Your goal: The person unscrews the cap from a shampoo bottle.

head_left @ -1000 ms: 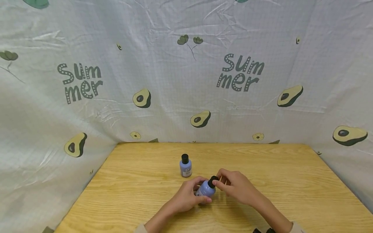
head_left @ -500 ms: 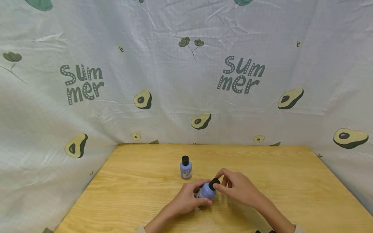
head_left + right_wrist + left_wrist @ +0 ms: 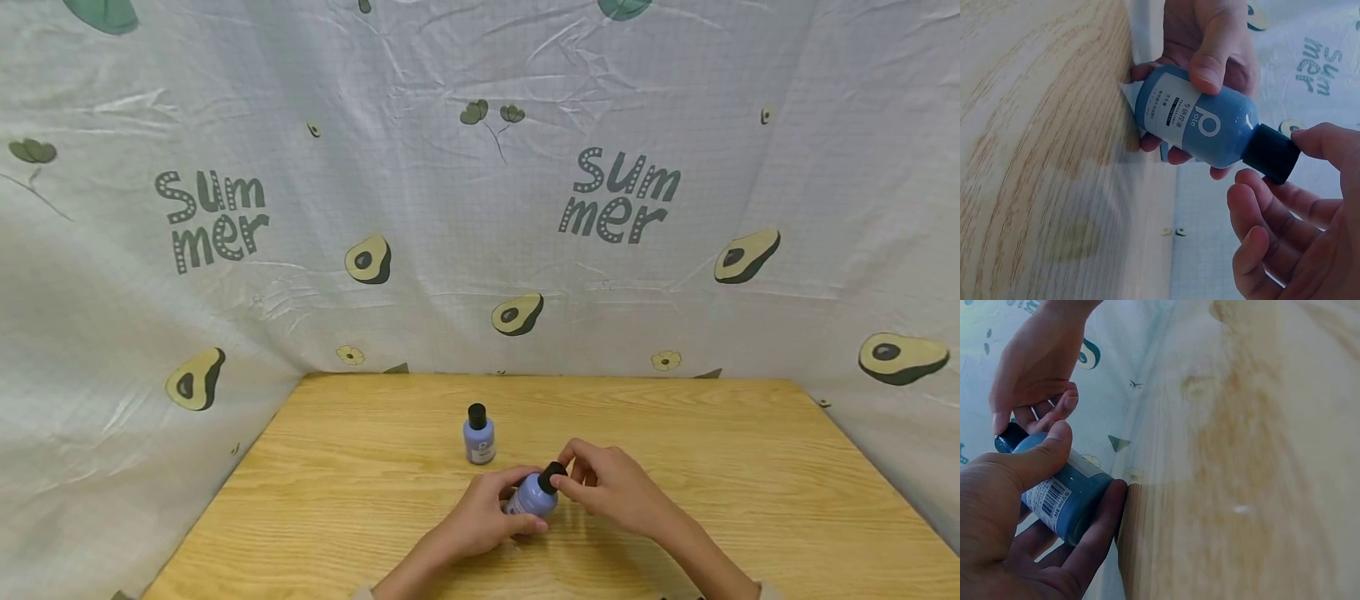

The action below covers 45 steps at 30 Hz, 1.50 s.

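Note:
My left hand (image 3: 486,515) grips a small blue-purple bottle (image 3: 533,497) round its body, tilted with its top to the right. In the right wrist view the bottle (image 3: 1200,119) shows a white label and the left thumb pressing its side. The black cap (image 3: 1270,154) is on the bottle's neck. My right hand (image 3: 611,487) pinches this cap between thumb and fingertips. A barcode label (image 3: 1049,499) shows on the bottle's side in the left wrist view. Just behind the hands, a second bottle (image 3: 479,440) of the same kind stands upright with its black cap on.
Both hands work over a wooden table (image 3: 337,467). A pale curtain (image 3: 450,208) printed with avocados and lettering hangs behind the table and along its sides. Small dark objects peek in at the bottom edge near the right forearm.
The view has shifted slightly, so the scene sits a little lower. Both hands keep their hold on the bottle and cap, with hardly any visible movement.

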Motion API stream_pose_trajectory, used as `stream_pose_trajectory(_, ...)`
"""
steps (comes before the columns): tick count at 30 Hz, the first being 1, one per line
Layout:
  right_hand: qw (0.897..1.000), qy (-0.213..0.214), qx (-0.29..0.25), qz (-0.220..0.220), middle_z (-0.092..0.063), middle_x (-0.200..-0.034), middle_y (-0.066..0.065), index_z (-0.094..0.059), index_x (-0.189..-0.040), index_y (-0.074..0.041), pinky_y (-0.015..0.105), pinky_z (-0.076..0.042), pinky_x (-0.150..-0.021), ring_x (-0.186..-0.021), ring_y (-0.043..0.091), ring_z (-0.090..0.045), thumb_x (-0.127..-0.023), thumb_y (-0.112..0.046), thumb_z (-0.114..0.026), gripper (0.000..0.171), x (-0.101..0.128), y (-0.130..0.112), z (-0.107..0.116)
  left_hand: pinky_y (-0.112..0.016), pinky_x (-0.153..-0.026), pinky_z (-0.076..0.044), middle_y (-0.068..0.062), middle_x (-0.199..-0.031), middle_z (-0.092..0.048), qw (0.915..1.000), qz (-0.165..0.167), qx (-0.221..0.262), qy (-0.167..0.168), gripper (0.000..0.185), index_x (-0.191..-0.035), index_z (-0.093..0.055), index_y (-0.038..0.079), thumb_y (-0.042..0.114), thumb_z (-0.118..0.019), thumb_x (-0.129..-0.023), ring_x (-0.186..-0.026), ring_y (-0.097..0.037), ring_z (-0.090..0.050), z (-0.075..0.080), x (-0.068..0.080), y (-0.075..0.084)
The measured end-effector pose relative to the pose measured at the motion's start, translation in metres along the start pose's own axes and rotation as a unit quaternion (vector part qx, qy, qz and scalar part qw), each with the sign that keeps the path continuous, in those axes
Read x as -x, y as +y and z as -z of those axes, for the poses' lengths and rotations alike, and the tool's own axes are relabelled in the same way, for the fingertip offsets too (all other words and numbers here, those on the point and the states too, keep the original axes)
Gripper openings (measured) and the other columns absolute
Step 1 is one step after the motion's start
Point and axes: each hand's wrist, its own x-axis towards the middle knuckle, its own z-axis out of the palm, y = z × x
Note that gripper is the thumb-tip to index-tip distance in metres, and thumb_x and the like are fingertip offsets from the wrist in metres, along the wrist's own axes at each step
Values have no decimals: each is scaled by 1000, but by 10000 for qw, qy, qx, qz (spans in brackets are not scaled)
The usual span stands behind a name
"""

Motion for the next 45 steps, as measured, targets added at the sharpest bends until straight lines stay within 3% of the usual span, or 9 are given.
stream_pose_trajectory(9, 9989, 188, 403, -134, -62, -73, -12, -65, -114, -19, 23, -44, -54, -57, 2, -51, -99, -41, -68, 27, 1, -2, -1, -27, -89, -55, -5, -132, -70, 10000, 60, 11, -4, 57, -141, -63, 18, 24, -84, -88, -112, -17, -70, 0, 2, 1)
stream_pose_trajectory(16, 9971, 433, 578, -249, -62, -71, -14, -67, -100, -23, 23, -43, -53, -57, 1, -51, -99, -48, -67, 25, 2, -1, -3, -28, -91, -56, -1, -131, -70, 10000, 78, 16, 20, 56, -140, -63, 21, 25, -84, -89, -114, -16, -70, -1, 3, 1)
stream_pose_trajectory(26, 9984, 328, 449, 72, -62, -72, -14, -68, -109, -19, 23, -43, -53, -56, 0, -49, -99, -31, -69, 16, 2, -2, -3, -26, -89, -55, -2, -130, -71, 10000, 45, 48, 54, 55, -139, -64, 21, 23, -84, -88, -112, -14, -70, -1, 2, 2)
stream_pose_trajectory(32, 9985, 301, 432, -118, -62, -71, -14, -68, -111, -21, 24, -44, -53, -56, 2, -51, -99, -42, -68, 25, 1, -5, -2, -26, -89, -55, -2, -130, -71, 10000, 22, 5, 49, 55, -139, -64, 21, 23, -84, -88, -112, -14, -70, 0, 2, 2)
stream_pose_trajectory(36, 9973, 444, 507, -289, -61, -70, -13, -67, -105, -22, 24, -43, -52, -55, 3, -51, -99, -49, -66, 28, 1, -5, -2, -26, -89, -55, -1, -129, -72, 10000, -13, -21, 42, 55, -139, -64, 21, 23, -84, -88, -111, -12, -70, 0, 1, 2)
stream_pose_trajectory(41, 9957, 558, 621, -408, -60, -69, -14, -66, -96, -26, 23, -41, -52, -56, 2, -50, -97, -51, -68, 25, 1, -5, -3, -25, -89, -55, -1, -129, -72, 10000, -22, -1, 39, 55, -139, -64, 20, 23, -84, -88, -111, -11, -70, -1, 1, 1)
stream_pose_trajectory(45, 9966, 538, 553, -295, -60, -69, -13, -67, -96, -23, 23, -42, -52, -57, 1, -49, -97, -49, -69, 26, 1, -3, -2, -25, -89, -55, -1, -130, -71, 10000, -3, 16, 13, 55, -139, -64, 20, 23, -84, -88, -112, -12, -70, -1, 0, 1)
